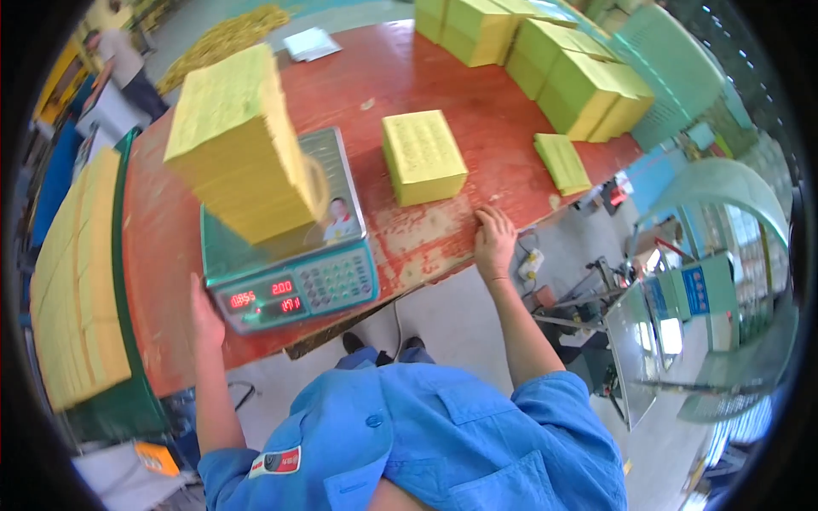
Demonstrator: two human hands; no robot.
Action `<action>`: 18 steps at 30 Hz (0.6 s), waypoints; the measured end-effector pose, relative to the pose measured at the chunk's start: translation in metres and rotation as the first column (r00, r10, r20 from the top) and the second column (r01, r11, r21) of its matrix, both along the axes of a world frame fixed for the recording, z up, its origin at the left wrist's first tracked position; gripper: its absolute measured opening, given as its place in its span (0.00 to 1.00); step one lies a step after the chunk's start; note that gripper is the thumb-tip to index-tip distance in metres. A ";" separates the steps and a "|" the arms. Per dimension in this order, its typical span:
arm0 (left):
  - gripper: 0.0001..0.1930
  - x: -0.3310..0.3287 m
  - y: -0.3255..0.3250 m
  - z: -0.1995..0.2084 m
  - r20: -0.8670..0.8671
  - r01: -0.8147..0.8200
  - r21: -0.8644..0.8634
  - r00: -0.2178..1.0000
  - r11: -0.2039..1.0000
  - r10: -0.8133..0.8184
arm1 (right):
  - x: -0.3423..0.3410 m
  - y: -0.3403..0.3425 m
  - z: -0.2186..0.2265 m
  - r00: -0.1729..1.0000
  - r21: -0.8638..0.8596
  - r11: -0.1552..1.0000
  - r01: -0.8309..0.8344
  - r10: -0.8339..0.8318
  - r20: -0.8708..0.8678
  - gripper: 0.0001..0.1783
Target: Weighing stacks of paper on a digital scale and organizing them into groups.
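My left hand (205, 317) is beside the front left corner of a digital scale (336, 285), its fingers stretched out and empty. A tall stack of yellow paper (243, 162) stands on the scale's metal pan, and the scale's red digits are lit. Against the stack's right side is a pale, ring-like thing (316, 183), too blurred to name. My right hand (495, 244) rests at the table's front edge with fingers extended, holding nothing. A shorter block of yellow paper (423, 157) sits between the scale and my right hand.
The red worn table (409, 72) bears several yellow paper blocks (558, 72) at the far right and a thin yellow bundle (562, 163). White sheets (312, 44) lie at its far edge. More yellow stacks (81, 289) stand left. A person (125, 64) is at the far left.
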State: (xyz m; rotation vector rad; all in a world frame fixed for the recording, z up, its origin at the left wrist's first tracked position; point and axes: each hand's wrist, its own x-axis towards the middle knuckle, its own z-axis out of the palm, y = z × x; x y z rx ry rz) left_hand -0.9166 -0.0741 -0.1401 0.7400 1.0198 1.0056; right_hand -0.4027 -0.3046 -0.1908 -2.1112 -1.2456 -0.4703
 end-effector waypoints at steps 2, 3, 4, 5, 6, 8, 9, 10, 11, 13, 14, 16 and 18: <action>0.30 0.004 0.006 -0.001 0.060 0.034 -0.046 0.998 0.998 -0.031 | -0.005 0.005 0.001 1.000 0.013 1.000 0.006 -0.006 0.002 0.19; 0.29 0.007 0.007 -0.003 0.103 0.031 -0.099 0.995 0.995 -0.021 | -0.006 0.007 0.002 1.000 0.030 0.999 -0.010 0.011 -0.018 0.19; 0.29 0.010 0.009 -0.005 0.115 0.065 -0.101 0.992 0.993 -0.053 | -0.007 0.006 0.003 1.000 0.027 0.999 0.022 -0.022 -0.005 0.19; 0.29 0.011 0.007 -0.004 0.130 0.064 -0.085 0.990 0.994 -0.052 | -0.009 0.007 0.004 1.000 0.029 0.999 0.025 -0.025 -0.012 0.19; 0.29 0.011 0.007 -0.004 0.143 0.062 -0.069 0.988 0.996 -0.051 | -0.010 0.007 0.005 0.999 0.029 0.999 0.029 -0.028 -0.021 0.19; 0.29 0.018 0.004 -0.002 0.115 0.016 -0.095 0.993 0.995 -0.005 | -0.010 0.005 0.008 0.999 0.031 0.999 0.040 -0.040 -0.017 0.19; 0.30 0.021 0.001 0.001 0.080 -0.052 -0.113 0.995 0.992 0.061 | -0.010 0.006 0.010 0.999 0.021 0.999 0.033 -0.033 -0.026 0.19; 0.30 0.023 -0.003 0.003 0.078 -0.045 -0.114 0.995 0.992 0.054 | -0.010 0.007 0.011 0.999 0.011 1.000 0.025 -0.024 -0.035 0.19; 0.32 0.027 -0.008 0.004 0.046 -0.089 -0.114 0.994 0.989 0.094 | -0.009 0.007 0.010 0.999 0.009 0.999 0.031 -0.030 -0.033 0.19; 0.36 0.035 -0.018 0.006 0.001 -0.159 -0.119 0.987 0.980 0.161 | -0.007 0.005 0.007 0.999 0.014 0.999 0.036 -0.035 -0.024 0.19; 0.36 0.039 -0.024 0.008 0.001 -0.156 -0.120 0.988 0.980 0.157 | -0.007 0.004 0.008 0.999 0.013 0.999 0.039 -0.039 -0.023 0.19; 0.37 0.051 -0.036 0.015 -0.047 -0.219 -0.102 0.975 0.970 0.215 | -0.007 0.005 0.008 0.999 0.007 0.999 0.035 -0.035 -0.040 0.20; 0.36 0.058 -0.043 0.018 -0.067 -0.314 -0.124 0.949 0.941 0.307 | -0.008 0.007 0.008 0.998 0.006 0.999 0.032 -0.032 -0.045 0.21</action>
